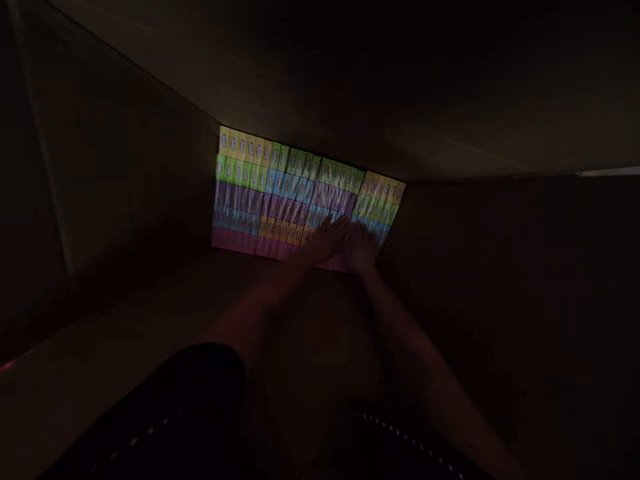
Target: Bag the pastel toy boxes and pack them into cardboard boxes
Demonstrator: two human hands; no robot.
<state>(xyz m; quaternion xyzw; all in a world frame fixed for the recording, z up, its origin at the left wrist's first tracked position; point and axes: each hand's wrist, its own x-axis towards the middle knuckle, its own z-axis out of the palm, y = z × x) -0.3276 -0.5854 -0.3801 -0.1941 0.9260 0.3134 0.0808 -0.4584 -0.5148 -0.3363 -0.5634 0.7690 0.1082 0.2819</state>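
Observation:
Colourful small boxes [287, 193] stand packed in tight rows of yellow, green, blue, purple, orange and pink at the bottom of a deep, dark carton. Shiny clear wrap [333, 195] covers some of them. My left hand [329, 240] lies on the lower rows right of the middle, its fingers stretched out and apart from any grip. Close beside it, my right hand [361, 248] rests on the packs near the right end, fingers reaching forward over them. Both hands touch the packs and hide part of the blue and pink rows. Dim light blurs the fingertips.
Tall brown cardboard walls surround the packs: a left wall [135, 153], a far wall [320, 87] and a right wall [500, 267]. A near cardboard panel [320, 333] lies below my forearms. Dark clothing with a dotted line [150, 430] fills the lower corners.

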